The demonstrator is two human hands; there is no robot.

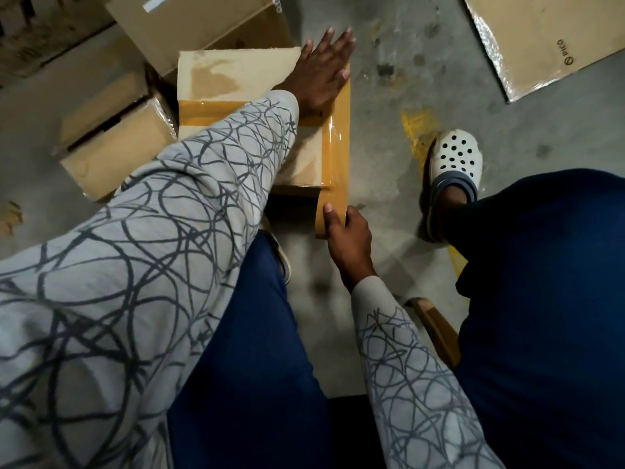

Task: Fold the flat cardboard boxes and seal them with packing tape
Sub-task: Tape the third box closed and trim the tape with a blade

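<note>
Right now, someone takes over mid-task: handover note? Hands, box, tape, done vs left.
Left hand: open, pressing flat on the far end of the tape strip on the box.
Right hand: fingers grip the tape roll at the box's near edge; the strip is uncut.
Done: box folded, one cross strip laid, a second strip laid along the right side.
Left: cut and smooth the strip. The flat cardboard on the floor, far right, is not folded.
</note>
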